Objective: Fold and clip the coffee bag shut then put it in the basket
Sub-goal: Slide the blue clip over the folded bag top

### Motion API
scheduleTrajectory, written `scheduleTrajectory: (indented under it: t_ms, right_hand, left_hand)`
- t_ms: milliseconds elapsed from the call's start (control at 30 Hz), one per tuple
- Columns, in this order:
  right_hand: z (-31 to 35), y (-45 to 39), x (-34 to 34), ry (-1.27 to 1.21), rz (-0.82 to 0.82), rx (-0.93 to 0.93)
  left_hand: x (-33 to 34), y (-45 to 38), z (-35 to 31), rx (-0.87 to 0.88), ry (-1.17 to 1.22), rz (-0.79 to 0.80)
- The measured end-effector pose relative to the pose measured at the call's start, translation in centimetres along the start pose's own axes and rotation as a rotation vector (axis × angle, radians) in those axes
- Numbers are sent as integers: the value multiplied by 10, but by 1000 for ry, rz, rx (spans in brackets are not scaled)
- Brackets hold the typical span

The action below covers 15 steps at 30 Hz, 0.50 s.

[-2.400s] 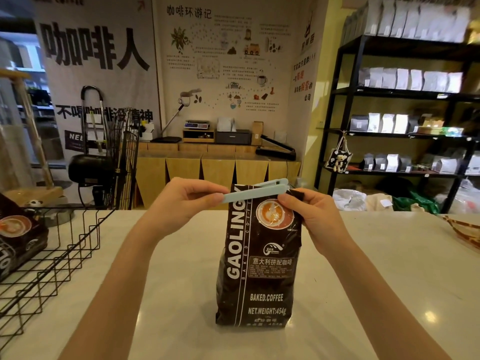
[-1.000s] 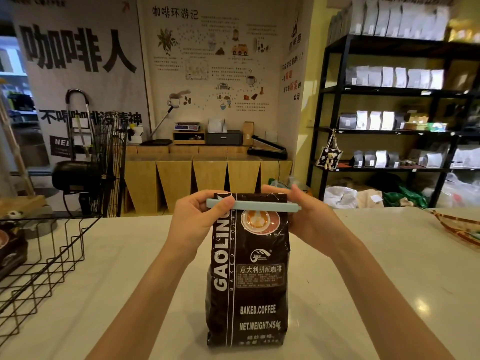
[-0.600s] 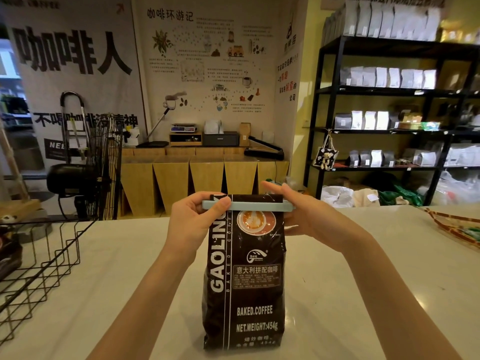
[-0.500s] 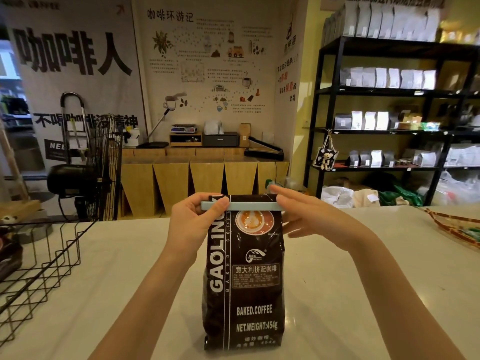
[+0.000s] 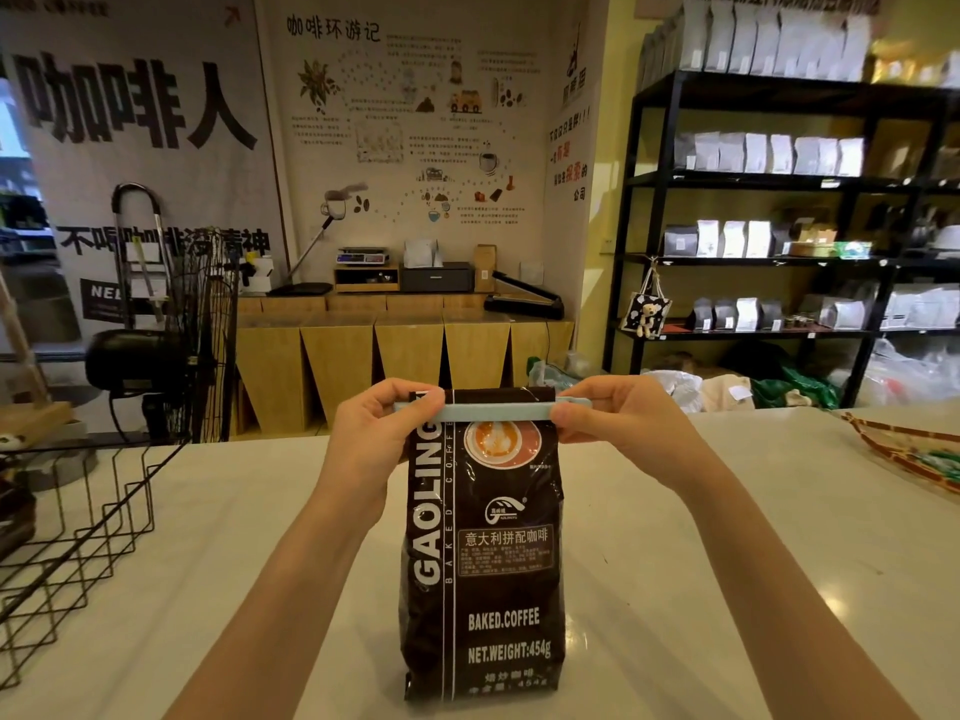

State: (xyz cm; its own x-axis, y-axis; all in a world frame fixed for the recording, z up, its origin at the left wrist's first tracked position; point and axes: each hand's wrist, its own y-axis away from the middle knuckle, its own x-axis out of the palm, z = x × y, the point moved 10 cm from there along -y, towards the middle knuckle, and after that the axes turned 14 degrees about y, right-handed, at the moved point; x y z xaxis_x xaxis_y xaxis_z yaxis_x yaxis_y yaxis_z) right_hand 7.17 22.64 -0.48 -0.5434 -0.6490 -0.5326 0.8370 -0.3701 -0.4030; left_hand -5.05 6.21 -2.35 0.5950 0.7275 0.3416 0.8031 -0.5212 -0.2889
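Observation:
A dark brown coffee bag [image 5: 483, 558] stands upright on the white counter in front of me, its top folded over. A pale blue bar clip [image 5: 493, 412] lies level across the folded top. My left hand [image 5: 376, 436] pinches the clip's left end, thumb in front. My right hand [image 5: 621, 423] pinches the clip's right end. A black wire basket [image 5: 88, 527] stands at the left edge of the counter, apart from the bag.
The white counter [image 5: 727, 563] stretches to both sides of the bag. A woven tray [image 5: 914, 449] sits at its far right. Inside the basket's left edge a dark packet [image 5: 13, 506] shows. Behind are a black fan [image 5: 156, 356] and black shelves [image 5: 779, 210] with bags.
The clip, open and slanted 2.4 s ago, now lies closed and level across the bag top. My right hand, loosened half a second ago, grips the clip's right end again.

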Motion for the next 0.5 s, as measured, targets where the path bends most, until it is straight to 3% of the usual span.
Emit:
scheduleTrajectory:
  t_ms: [367, 500]
  right_hand:
    - [11, 2, -2, 65, -61, -73]
    - [9, 2, -1, 48, -91, -73]
  left_hand:
    - [-1, 0, -8, 10, -90, -27]
    - [1, 2, -15, 58, -186, 30]
